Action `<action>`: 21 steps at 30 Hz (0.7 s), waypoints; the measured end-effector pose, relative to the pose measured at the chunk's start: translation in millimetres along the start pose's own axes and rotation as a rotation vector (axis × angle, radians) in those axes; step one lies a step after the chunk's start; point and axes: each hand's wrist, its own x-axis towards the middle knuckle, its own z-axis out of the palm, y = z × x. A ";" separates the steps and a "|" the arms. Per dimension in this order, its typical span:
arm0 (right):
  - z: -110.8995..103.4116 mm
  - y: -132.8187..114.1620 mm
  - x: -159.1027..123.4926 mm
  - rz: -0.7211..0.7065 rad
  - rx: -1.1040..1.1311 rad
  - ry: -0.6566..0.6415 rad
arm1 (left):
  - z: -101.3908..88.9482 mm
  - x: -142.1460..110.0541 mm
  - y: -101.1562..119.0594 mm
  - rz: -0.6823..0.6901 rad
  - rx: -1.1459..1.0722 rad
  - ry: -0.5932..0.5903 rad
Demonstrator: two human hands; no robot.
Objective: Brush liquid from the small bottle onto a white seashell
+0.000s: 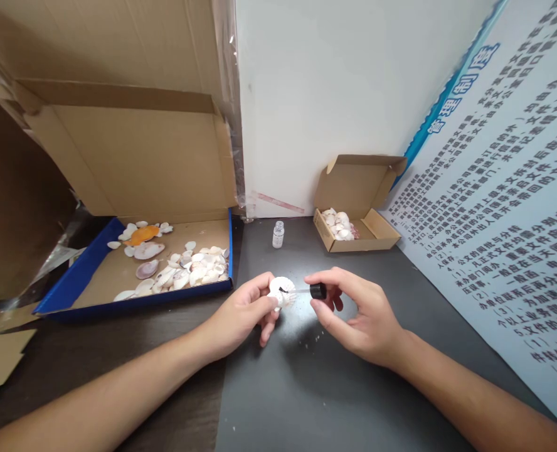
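Between the thumb and fingers of my left hand (pixel 248 311) is a white ribbed seashell (pixel 281 290). My right hand (pixel 358 314) pinches the black cap of a brush applicator (pixel 318 291). From that cap a thin pale stem runs left, and its dark brush tip lies over the shell's face, seemingly touching it. A small clear glass bottle (pixel 278 235) with a printed label stands uncapped on the dark table, beyond both hands.
At left, an open blue-edged cardboard box (pixel 179 229) holds many loose shells and an orange one. A smaller open carton (pixel 358 242) with shells stands at back right. White crumbs dot the dark mat (pixel 278 402). A printed poster (pixel 509 207) leans along the right.
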 end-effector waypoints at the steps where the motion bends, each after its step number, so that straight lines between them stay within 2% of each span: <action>1: 0.0 0.4 -0.1 0.009 0.002 0.001 | -0.2 -0.1 -0.3 0.000 0.003 0.000; 16: 0.5 4.4 0.6 0.127 -0.035 0.102 | -0.9 0.7 -0.4 0.003 0.052 -0.011; 21: 0.8 4.0 1.6 0.132 0.014 0.059 | -1.1 0.1 -0.2 0.006 0.053 -0.007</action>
